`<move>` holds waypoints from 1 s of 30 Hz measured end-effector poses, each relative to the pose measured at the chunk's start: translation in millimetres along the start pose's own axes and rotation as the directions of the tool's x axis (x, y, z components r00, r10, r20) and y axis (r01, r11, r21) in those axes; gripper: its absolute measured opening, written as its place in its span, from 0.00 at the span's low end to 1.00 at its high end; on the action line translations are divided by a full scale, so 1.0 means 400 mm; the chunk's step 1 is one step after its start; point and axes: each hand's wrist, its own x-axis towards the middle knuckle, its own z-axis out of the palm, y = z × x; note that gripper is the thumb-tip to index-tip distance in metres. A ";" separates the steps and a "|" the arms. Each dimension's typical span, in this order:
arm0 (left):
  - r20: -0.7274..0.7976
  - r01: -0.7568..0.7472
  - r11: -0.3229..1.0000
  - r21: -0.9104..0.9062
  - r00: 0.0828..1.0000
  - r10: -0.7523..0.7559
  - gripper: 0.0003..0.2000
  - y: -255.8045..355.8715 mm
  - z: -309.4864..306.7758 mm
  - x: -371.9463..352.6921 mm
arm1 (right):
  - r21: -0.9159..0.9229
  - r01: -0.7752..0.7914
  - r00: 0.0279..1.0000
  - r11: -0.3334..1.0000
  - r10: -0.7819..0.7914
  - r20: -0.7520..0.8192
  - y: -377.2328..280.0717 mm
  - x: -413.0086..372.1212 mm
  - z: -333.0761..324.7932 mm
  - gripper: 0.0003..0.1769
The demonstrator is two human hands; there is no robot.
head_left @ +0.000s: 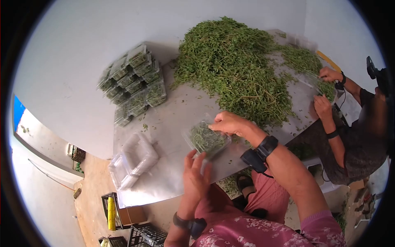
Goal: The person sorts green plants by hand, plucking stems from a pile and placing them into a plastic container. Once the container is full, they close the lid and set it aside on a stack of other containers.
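Observation:
In front of me on the metal table, a clear plastic clamshell box (pixel 204 138) holds green leafy sprigs. My right hand (pixel 231 123) pinches at its far right edge, with thumb and fingers closed on the rim. At the near side of the box, my left hand (pixel 196 175) is held up with its fingers apart, slightly blurred, the fingertips close to the edge. Beyond the box rises a big heap of loose green sprigs (pixel 234 66). To the left lie nested clear plastic clamshells (pixel 135 158).
Filled clamshell boxes (pixel 133 80) stand stacked at the table's back left. At the right, another person (pixel 356 136) handles sprigs at the heap's end, near a yellow-handled tool (pixel 328 61). Black crates (pixel 146 235) sit on the floor below the table (pixel 175 123).

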 end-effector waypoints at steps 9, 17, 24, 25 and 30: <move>-0.094 0.052 0.980 -0.194 0.993 -0.071 0.07 -0.056 -0.095 0.080 | 0.034 0.114 0.989 0.993 -0.116 0.089 -0.007 -0.029 -0.036 0.17; 0.297 0.414 0.792 -0.449 0.905 -0.305 0.16 -0.156 -0.055 0.257 | -0.007 0.184 0.964 0.983 -0.179 0.195 -0.015 -0.034 -0.031 0.20; 0.582 0.606 0.654 -0.453 0.757 -0.299 0.16 -0.187 -0.024 0.281 | -0.166 0.243 0.945 0.956 -0.194 0.262 -0.029 -0.043 -0.040 0.21; 0.601 0.621 0.627 -0.470 0.746 -0.288 0.16 -0.196 -0.018 0.274 | -0.187 0.260 0.940 0.947 -0.205 0.273 -0.030 -0.044 -0.041 0.22; 0.614 0.627 0.496 -0.601 0.759 -0.214 0.15 -0.226 0.022 0.246 | -0.181 0.275 0.919 0.944 -0.202 0.339 -0.029 -0.041 -0.037 0.22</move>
